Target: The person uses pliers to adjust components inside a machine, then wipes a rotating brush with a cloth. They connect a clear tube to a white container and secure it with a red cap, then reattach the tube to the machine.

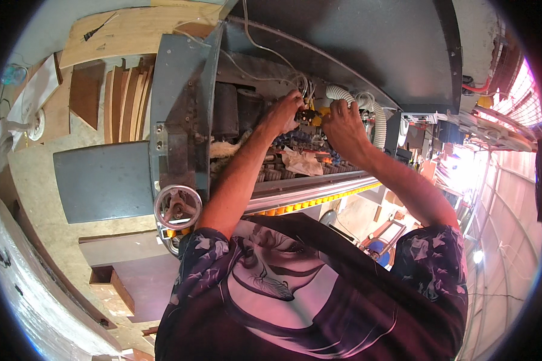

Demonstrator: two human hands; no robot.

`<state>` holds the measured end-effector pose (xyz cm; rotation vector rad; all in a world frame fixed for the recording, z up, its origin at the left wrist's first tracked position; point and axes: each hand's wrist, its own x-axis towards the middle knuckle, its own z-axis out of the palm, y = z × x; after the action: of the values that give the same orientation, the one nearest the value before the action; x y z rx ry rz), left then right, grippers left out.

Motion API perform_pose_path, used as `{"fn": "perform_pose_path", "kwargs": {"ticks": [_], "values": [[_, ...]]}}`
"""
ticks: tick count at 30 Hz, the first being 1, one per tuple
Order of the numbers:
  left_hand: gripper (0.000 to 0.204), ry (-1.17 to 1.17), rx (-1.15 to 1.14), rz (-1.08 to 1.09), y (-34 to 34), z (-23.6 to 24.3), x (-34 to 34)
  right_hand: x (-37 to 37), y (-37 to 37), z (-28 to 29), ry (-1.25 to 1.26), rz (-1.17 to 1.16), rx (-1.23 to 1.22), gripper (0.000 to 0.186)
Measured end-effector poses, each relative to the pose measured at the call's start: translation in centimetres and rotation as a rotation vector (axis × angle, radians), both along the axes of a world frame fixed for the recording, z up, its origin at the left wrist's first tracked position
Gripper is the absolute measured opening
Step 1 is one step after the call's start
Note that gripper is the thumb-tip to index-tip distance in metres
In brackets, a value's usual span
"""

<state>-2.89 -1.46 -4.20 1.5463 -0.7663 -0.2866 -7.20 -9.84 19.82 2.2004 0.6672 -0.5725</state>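
Note:
Both my hands are inside an open dark grey machine housing. My left hand [281, 113] has its fingers closed at a small dark fitting [308, 115] below a bundle of thin clear tubes [306, 84]. My right hand [345, 129] is curled just right of a yellow part [320, 116]; what its fingers hold is hidden. Behind it a white corrugated hose [378, 123] bends downward. Beneath my hands lie crumpled tan paper or cloth [301, 161] and rows of grimy mechanical parts [270, 173].
A handwheel [177, 207] sticks out at the housing's left front, above a yellow roller strip [295, 206] running right. Wooden boards [120, 102], a grey panel [102, 180] and a wrapped sheet stack [36, 283] are on the left. The housing's raised dark cover [367, 36] rises behind.

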Motion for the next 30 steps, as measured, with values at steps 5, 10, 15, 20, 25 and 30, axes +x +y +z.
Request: {"fn": "perform_pose_path", "kwargs": {"ticks": [5,10,15,20,25,30], "values": [[0.06,-0.038,0.002,0.024,-0.2,-0.4,0.0,0.6,0.5,0.3,-0.007,0.085,-0.017,0.017],[0.058,-0.008,0.003,0.009,-0.4,-0.5,-0.1,1.5,0.4,-0.6,0.061,0.075,-0.111,0.016],[0.056,0.019,0.049,-0.024,-1.0,-1.1,-0.2,1.8,0.7,-0.8,0.111,-0.013,-0.156,0.02],[0.055,0.216,-0.011,-0.084,-2.2,-2.3,-0.2,2.9,2.0,-0.4,0.208,-0.213,-0.175,0.024],[0.055,0.245,0.03,-0.146,-2.0,-1.4,0.1,3.2,1.6,-0.5,0.222,-0.292,-0.137,0.025],[0.054,0.306,0.02,-0.188,-1.3,-0.5,0.3,2.9,1.2,-0.5,0.196,-0.281,-0.118,0.024]]}}
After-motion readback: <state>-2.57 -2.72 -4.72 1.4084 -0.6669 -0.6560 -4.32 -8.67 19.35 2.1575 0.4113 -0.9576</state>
